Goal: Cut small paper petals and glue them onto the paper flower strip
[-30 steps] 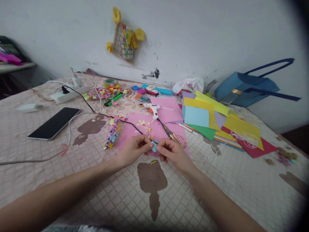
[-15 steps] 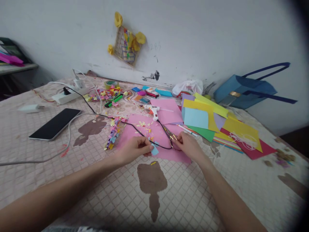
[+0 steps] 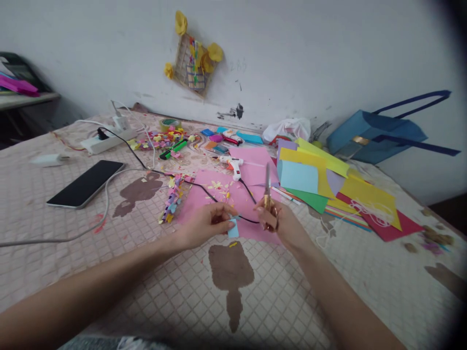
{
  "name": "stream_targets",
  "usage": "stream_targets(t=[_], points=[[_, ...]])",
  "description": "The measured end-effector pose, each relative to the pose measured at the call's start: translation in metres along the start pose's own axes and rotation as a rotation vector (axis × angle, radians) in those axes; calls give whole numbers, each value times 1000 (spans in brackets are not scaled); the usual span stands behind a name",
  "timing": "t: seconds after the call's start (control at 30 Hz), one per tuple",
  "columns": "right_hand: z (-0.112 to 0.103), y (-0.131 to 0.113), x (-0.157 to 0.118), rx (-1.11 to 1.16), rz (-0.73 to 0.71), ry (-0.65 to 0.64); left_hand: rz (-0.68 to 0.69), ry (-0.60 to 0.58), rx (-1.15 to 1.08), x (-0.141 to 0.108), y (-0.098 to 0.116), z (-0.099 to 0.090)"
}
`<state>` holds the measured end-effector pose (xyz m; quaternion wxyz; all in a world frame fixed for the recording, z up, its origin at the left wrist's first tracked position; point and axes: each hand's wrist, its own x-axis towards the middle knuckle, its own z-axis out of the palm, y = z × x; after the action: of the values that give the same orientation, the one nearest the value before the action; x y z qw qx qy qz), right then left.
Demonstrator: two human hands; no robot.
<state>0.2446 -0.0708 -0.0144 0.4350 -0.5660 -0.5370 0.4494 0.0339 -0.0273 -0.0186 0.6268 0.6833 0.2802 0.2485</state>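
While a smartphone [image 3: 85, 184] lies at the left of the counter [image 3: 175, 291], unmoved, and a strip crowded with small paper cut-outs [image 3: 171, 200] rests to its right, the changes are all nearer the middle. The left hand [image 3: 204, 223] pinches a small light blue paper piece [image 3: 233, 228] between thumb and fingers, above the near edge of a pink sheet [image 3: 242, 194]; a second ago both hands were on that piece. Just right of it, a black cord [image 3: 249, 220] spans the gap between the hands, which are now apart. Farther off, the white glue gun [image 3: 236, 170] lies untouched. The right hand [image 3: 286, 226] grips the gold-handled scissors [image 3: 267, 187], lifted from the pink sheet, where they lay a second ago, blades upright and seemingly together. Paper and cutting tool are thus both in hand, so the work looks set up for cutting, though no blade touches the paper yet. Coloured sheets [image 3: 299, 176] spread farther right.
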Motion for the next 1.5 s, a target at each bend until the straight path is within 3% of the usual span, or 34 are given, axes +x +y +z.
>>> stream_targets(t=[0.1, 0.23, 0.37, 0.5, 0.73, 0.93, 1.27, 1.5], points=[[23, -6, -9, 68, 47, -137, 57, 5, 87, -4, 4, 4], [35, -8, -14, 115, 80, -238, 61, -27, 110, -6, 3, 7], [39, -7, -16, 158, 79, -163, 4, -17, -40, -2, -2, 5], [43, -5, -17, 242, 76, -64, -171, -28, -146, 0, -1, 5], [45, -4, -17, 342, 101, -81, -257, 14, -277, 0, 0, 3], [45, 3, -21, 451, 121, -249, -174, 125, -346, 4, 0, -11], [47, -3, -29, 563, 178, -492, -116, 195, -528, 12, 0, -28], [48, -2, -31, 677, 219, -526, -118, 218, -562, 14, -1, -32]])
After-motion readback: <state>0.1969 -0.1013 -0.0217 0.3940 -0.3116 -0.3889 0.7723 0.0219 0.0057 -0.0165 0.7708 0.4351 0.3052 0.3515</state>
